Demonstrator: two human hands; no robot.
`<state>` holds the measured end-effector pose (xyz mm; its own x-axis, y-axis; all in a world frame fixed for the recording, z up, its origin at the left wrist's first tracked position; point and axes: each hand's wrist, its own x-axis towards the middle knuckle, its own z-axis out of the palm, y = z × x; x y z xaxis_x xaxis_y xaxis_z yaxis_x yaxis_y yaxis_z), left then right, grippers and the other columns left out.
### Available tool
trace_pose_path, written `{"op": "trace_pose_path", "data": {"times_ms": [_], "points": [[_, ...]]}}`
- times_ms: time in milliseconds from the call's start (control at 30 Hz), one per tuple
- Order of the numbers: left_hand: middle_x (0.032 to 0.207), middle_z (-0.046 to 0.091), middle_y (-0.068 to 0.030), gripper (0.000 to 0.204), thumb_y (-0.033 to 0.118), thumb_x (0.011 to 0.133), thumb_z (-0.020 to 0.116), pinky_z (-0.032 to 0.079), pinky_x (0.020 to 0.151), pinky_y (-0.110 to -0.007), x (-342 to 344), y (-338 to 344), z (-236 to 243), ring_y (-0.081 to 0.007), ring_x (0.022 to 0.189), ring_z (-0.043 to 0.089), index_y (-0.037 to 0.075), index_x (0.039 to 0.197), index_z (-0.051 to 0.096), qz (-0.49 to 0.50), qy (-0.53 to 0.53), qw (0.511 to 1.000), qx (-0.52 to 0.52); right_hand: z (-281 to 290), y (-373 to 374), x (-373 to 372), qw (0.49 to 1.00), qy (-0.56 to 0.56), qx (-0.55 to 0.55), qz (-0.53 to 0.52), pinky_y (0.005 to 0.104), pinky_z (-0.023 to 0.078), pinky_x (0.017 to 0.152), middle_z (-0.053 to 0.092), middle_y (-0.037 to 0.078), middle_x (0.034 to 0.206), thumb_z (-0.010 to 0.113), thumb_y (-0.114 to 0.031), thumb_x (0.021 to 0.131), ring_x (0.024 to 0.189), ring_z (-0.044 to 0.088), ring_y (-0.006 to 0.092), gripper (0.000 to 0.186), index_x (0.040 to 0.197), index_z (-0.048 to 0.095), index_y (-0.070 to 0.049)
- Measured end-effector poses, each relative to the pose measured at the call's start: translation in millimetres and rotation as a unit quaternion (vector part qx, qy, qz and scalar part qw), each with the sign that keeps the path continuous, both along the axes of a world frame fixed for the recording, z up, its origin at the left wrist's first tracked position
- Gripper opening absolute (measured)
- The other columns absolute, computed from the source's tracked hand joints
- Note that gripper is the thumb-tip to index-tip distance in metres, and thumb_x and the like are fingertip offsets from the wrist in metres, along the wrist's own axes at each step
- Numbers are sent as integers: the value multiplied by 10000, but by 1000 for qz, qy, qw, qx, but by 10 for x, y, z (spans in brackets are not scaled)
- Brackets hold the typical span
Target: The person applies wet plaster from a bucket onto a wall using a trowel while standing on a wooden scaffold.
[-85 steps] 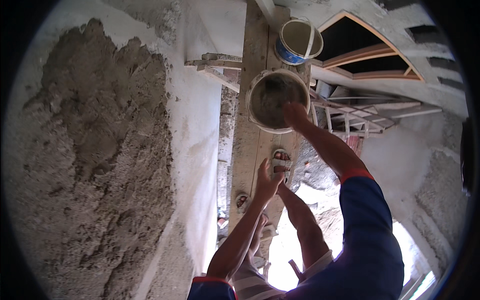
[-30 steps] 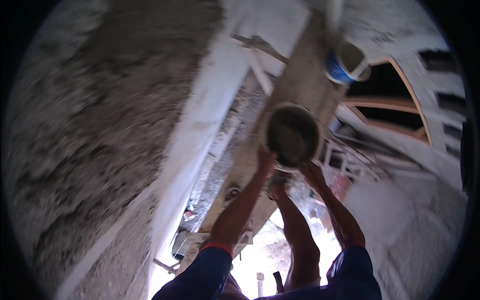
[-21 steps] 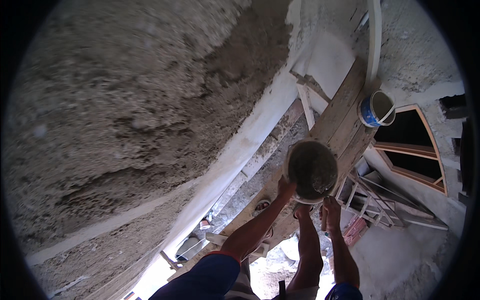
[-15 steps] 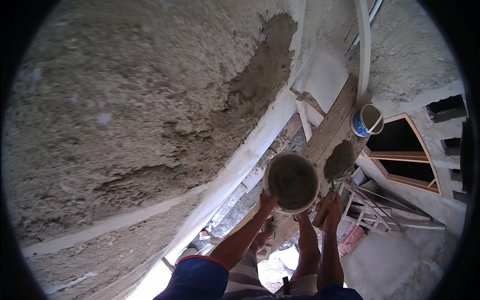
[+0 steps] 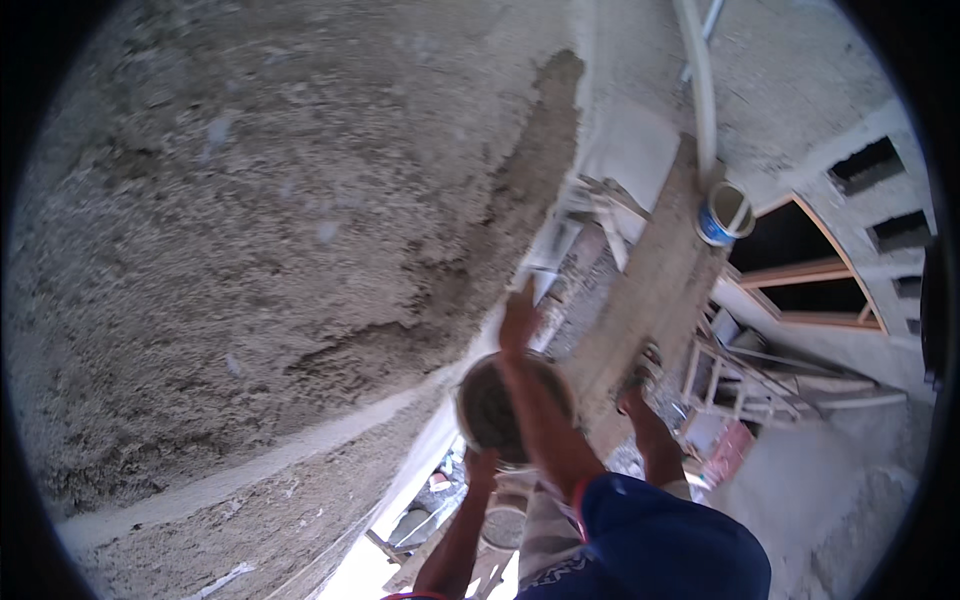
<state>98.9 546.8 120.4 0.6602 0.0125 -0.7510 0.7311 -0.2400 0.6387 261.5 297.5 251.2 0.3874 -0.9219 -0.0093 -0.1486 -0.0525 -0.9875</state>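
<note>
My left hand (image 5: 481, 466) grips the near rim of a round bucket (image 5: 566, 384) partly filled with grey-brown mortar (image 5: 488, 408). Above that bucket, my right arm reaches across toward the rough wall (image 5: 250, 250). The right hand (image 5: 518, 318) is closed around a trowel (image 5: 560, 240), whose blade is smeared by motion beside the wall's lower edge. I cannot tell whether mortar is still on the blade. A darker patch of mortar (image 5: 540, 140) runs along the wall beyond the hand.
I stand on wooden planks (image 5: 640, 290), one sandalled foot (image 5: 640, 378) showing. A blue-and-white bucket (image 5: 722, 216) sits at the planks' far end by a pale pipe (image 5: 700, 90). To the right are a wood-framed opening (image 5: 815, 265) and stacked timber (image 5: 770, 375).
My right hand has swung the mortar-loaded trowel left, across the bucket to the wall. The left hand and bucket have moved left and nearer to me. The view has shifted.
</note>
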Motion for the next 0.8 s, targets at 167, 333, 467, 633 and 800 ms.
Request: {"op": "trace_pose_path", "data": {"times_ms": [167, 333, 467, 633, 800], "points": [[968, 609, -71, 438, 1, 713, 612, 529, 622, -306, -130, 189, 330, -173, 793, 608, 10, 1150, 579, 116, -21, 991, -55, 205, 604, 35, 990, -37, 49, 128, 427, 527, 790, 637, 208, 1120, 690, -191, 858, 944, 635, 359, 622, 1422, 450, -89], [940, 617, -34, 398, 26, 725, 612, 508, 659, -291, -217, 249, 713, -147, 814, 594, 4, 1122, 604, 62, -28, 993, -96, 217, -317, -913, 943, 76, 63, 317, 390, 528, 715, 659, 140, 933, 671, -140, 882, 783, 642, 264, 489, 1326, 484, -61], [935, 643, -30, 349, 94, 802, 617, 470, 697, -272, -273, -118, 923, -91, 837, 563, -9, 1134, 634, 54, -127, 988, -71, 311, -1194, -1851, 871, 197, 35, 449, 443, 533, 658, 661, 212, 903, 710, -244, 837, 742, 666, 379, 457, 1217, 561, -39], [990, 707, -123, 492, 92, 759, 616, 510, 780, -333, 20, -841, 1214, -192, 909, 650, -5, 1242, 611, -35, -95, 993, 57, 532, -1900, -2331, 687, 343, -209, 606, 453, 543, 693, 655, 218, 905, 670, -233, 857, 836, 688, 348, 430, 1239, 546, -80], [1110, 707, -188, 557, 38, 714, 570, 508, 887, -384, 205, -1549, 1479, -263, 1052, 667, -1, 1269, 594, -51, -98, 993, 50, 729, -2310, -1577, 567, 359, -438, 599, 436, 535, 672, 634, 135, 829, 643, -196, 841, 787, 653, 310, 265, 1060, 585, -58]]}}
